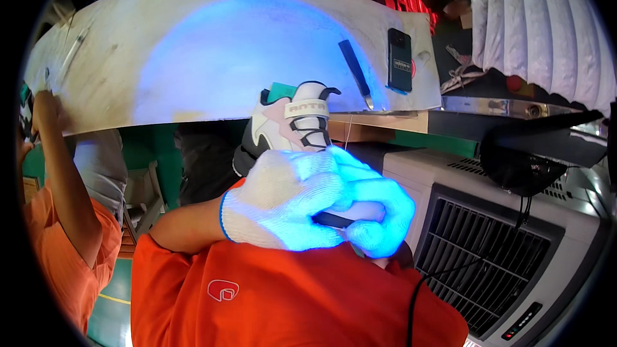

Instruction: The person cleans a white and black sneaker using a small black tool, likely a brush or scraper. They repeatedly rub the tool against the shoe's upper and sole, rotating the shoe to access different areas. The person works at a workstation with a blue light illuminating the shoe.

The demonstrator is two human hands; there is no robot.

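Observation:
My left hand [283, 196] and my right hand [385, 209], both in white knit gloves lit blue, come together close to my chest. Their fingers curl around a pale piece with a dark edge [363, 212]; it looks like part of a shoe, but the gloves cover most of it. Just beyond the gloves is a white, pink and black sneaker [305, 122] with a strap and dark laces, at the table's near edge. Its lower end goes out of sight behind my left glove. Something green [281, 92] shows at its opening.
On the pale-covered table [212, 19] lie a black-handled tool with a metal tip [355, 71], a dark phone [400, 61] and a thin pen-like tool [74, 51]. A co-worker's arm [67, 180] is at left. An air cooler [488, 250] and a white ribbed duct [543, 32] stand at right.

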